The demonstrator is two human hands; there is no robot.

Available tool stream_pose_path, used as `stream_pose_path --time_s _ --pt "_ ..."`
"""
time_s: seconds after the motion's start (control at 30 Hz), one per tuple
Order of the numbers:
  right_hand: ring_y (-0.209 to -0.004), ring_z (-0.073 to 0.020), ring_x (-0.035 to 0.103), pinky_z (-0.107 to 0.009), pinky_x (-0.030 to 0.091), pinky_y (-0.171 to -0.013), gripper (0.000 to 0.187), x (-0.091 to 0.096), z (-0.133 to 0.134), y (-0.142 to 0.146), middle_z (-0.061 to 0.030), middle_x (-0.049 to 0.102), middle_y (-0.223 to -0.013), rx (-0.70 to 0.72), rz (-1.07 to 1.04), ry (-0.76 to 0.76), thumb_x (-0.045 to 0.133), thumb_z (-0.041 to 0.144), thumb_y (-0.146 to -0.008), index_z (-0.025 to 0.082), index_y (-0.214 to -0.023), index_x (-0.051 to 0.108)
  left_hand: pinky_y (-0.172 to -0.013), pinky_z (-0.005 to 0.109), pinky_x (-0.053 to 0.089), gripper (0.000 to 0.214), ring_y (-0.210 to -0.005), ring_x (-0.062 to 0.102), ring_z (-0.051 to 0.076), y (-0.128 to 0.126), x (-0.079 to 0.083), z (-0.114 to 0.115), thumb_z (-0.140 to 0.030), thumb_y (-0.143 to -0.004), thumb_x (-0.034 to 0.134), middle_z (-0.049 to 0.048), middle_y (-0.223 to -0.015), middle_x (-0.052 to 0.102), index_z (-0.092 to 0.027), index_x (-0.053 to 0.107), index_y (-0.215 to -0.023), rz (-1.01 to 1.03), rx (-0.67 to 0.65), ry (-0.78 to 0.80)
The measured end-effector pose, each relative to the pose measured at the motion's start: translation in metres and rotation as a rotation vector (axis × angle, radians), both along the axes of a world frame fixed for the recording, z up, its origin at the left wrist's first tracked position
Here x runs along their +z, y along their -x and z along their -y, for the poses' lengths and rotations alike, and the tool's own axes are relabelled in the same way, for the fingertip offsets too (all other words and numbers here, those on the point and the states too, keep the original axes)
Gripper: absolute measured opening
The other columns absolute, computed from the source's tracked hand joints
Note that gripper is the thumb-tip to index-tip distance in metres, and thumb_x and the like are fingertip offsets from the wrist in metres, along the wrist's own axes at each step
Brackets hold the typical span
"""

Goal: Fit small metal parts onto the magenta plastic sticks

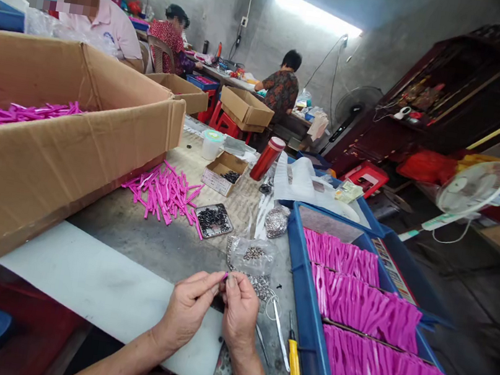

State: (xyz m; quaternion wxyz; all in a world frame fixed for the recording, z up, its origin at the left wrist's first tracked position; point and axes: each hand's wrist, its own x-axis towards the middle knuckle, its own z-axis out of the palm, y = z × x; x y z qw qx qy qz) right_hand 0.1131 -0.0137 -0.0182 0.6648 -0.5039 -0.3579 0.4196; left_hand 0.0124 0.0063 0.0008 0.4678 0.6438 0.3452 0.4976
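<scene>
My left hand and my right hand meet fingertip to fingertip above the bench's front edge. Pinched between them is a magenta plastic piece, mostly hidden by the fingers. Just beyond lies a clear bag with small metal parts in it. A pile of magenta plastic pieces and a small tray of black parts are farther back. Right of my right hand lie a yellow-handled screwdriver and a slim white-handled tool.
A large cardboard box with magenta pieces stands at left. On the right, a blue crate holds rows of magenta pieces. A red flask stands near a small carton. A white board lies in front. Other people sit farther back.
</scene>
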Motion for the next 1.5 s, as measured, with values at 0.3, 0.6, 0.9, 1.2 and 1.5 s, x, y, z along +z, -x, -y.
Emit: stream_pose_path --time_s 0.3,0.6,0.9,1.2,1.5 --pt "-0.054 -0.0102 0.043 -0.022 0.035 -0.052 0.010 0.0017 -0.0012 -0.0001 0.0030 0.049 -0.060 -0.019 -0.011 -0.010 0.058 0.028 -0.068 0.018 -0.070 0.056 -0.058 0.022 0.047 0.023 -0.062 0.056 0.013 0.0004 -0.0005 -0.0002 -0.015 -0.074 0.050 0.0047 -0.070 0.062 -0.016 0.065 -0.091 -0.010 0.015 -0.012" --pt "-0.047 -0.0086 0.035 -0.021 0.031 -0.047 0.017 0.0035 0.0000 0.0018 0.0046 0.041 -0.053 -0.030 0.010 0.006 0.055 0.034 -0.071 0.017 -0.065 0.053 -0.057 0.022 0.047 0.023 -0.062 0.056 0.013 0.0000 -0.0034 0.0008 -0.016 -0.075 0.050 0.0047 -0.070 0.062 -0.016 0.065 -0.093 -0.002 0.009 -0.026" --pt "-0.044 -0.0080 0.030 -0.020 0.027 -0.042 0.025 0.0056 -0.0002 0.0017 0.0053 0.037 -0.050 0.023 -0.011 0.016 0.050 0.040 -0.073 0.017 -0.064 0.051 -0.060 0.024 0.048 0.023 -0.065 0.056 0.014 -0.0006 -0.0012 0.0004 -0.016 -0.073 0.051 0.0044 -0.071 0.062 -0.018 0.065 -0.092 0.031 0.004 0.036" --pt "-0.056 -0.0108 0.045 -0.022 0.037 -0.054 0.012 0.0087 -0.0013 0.0020 0.0028 0.050 -0.060 -0.052 0.057 0.010 0.058 0.029 -0.068 0.018 -0.067 0.054 -0.058 0.023 0.048 0.023 -0.064 0.057 0.013 0.0003 -0.0031 0.0001 -0.015 -0.073 0.052 0.0049 -0.071 0.063 -0.017 0.066 -0.091 0.015 0.023 0.018" --pt "-0.056 -0.0101 0.044 -0.022 0.037 -0.054 0.011 0.0041 -0.0003 0.0026 0.0029 0.050 -0.060 -0.056 0.047 0.003 0.058 0.027 -0.069 0.017 -0.068 0.054 -0.059 0.022 0.048 0.024 -0.064 0.057 0.013 0.0004 -0.0017 0.0008 -0.013 -0.073 0.052 0.0045 -0.071 0.063 -0.017 0.066 -0.091 0.030 0.028 0.011"
